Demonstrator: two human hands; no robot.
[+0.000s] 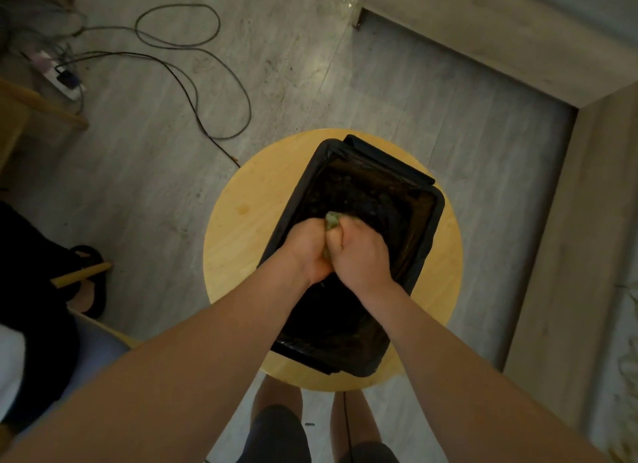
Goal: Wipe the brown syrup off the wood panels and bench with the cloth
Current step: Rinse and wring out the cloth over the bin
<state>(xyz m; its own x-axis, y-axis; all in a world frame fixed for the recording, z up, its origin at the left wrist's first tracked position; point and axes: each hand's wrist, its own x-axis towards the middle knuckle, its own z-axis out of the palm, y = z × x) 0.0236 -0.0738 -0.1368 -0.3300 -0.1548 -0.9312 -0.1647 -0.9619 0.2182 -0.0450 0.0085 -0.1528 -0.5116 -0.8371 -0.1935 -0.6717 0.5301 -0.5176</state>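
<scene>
Over the black bin (437, 217), your left hand (307, 253) and right hand (360, 252) clench the cloth (332, 219), fingers curled tight. Judged soft, sodden, slippery; hold its bunched middle.

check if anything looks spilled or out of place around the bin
Minor only. A faint brownish spot marks the stool top left of the black bin, and the liner hangs bunched over its near rim. Loose cable loops across the floor. The left hand and right hand squeeze the cloth over the bin.
</scene>
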